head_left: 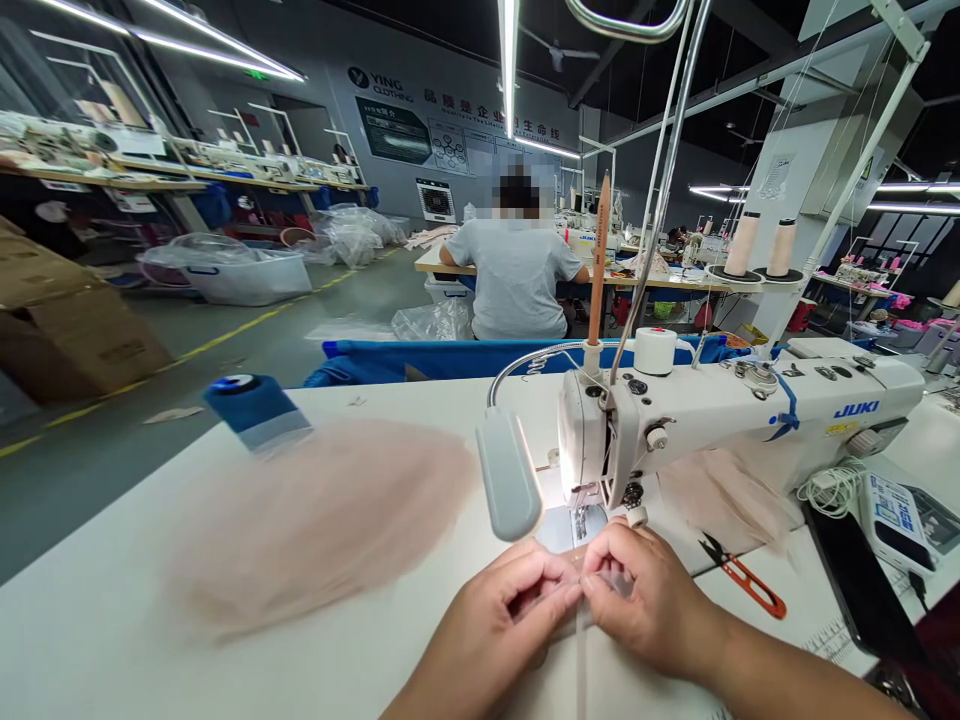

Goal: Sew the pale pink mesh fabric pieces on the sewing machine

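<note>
My left hand (pixel 510 605) and my right hand (pixel 645 590) meet just in front of the presser foot (pixel 581 520) of a white sewing machine (pixel 712 400). Both pinch a thin, sheer beige fabric (pixel 576 556), thumbs and forefingers almost touching. A narrow pale strip (pixel 580 665) hangs down toward me from between the hands. How the fabric edge lies inside my fingers is hidden. To the right of my right hand are thread snips (pixel 750 582) with orange handles.
A pile of sheer beige fabric (pixel 337 520) spreads left of the machine, and more beige fabric (pixel 727 495) lies under its arm. A grey lamp (pixel 510 475) hangs near the needle. A blue bottle-like container (pixel 255 410) stands far left; a black phone (pixel 855 575) lies right. A person (pixel 517 275) sits ahead.
</note>
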